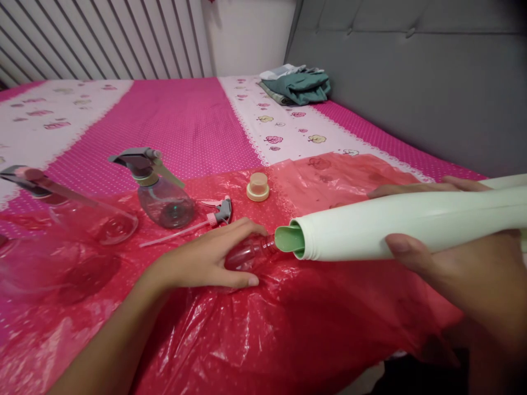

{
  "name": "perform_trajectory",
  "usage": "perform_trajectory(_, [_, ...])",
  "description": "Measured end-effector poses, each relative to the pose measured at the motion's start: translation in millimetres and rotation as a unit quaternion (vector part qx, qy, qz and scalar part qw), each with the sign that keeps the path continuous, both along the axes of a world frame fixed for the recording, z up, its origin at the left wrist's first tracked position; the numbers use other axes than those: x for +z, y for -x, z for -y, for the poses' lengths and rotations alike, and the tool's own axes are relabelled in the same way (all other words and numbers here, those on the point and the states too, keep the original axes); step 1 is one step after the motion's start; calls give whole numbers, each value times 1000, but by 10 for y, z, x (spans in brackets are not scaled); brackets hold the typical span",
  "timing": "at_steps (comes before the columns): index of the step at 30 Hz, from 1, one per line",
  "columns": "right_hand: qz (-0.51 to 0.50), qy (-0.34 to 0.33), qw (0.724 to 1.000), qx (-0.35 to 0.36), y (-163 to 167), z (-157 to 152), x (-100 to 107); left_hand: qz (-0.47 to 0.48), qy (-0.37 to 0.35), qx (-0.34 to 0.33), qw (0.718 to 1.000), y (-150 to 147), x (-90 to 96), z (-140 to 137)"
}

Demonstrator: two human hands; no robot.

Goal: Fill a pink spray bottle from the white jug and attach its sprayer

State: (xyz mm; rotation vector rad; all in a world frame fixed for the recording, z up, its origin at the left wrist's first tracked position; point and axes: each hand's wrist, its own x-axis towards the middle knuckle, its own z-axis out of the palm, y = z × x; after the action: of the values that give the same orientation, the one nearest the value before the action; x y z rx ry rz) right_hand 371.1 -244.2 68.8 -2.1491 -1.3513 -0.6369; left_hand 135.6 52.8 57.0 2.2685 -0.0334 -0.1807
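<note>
My left hand (206,255) curls around a small clear bottle (249,253), its fingers and thumb on opposite sides. The bottle has no top on, and its neck points to the right. My right hand (463,274) grips a large pale green detergent bottle (370,224), tipped nearly level. Its green spout (286,239) meets the clear bottle's mouth; whether liquid is flowing I cannot make out. Beyond my left hand lies a loose spray trigger (222,211) with a long tube. A yellowish translucent cap (258,187) sits behind the clear bottle's neck.
A grey-topped spray bottle (164,200) stands to the left, with another spray bottle (94,214) further left, partly behind red plastic. A red plastic sheet (255,340) covers the near part of the pink bed (177,120). Folded clothes (296,86) lie by the grey headboard (395,82).
</note>
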Motion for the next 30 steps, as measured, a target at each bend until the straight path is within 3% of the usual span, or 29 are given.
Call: perform_trajectory(30, [15, 8, 1000, -3, -15, 2, -1, 3, -3, 1, 1000, 0, 2, 6])
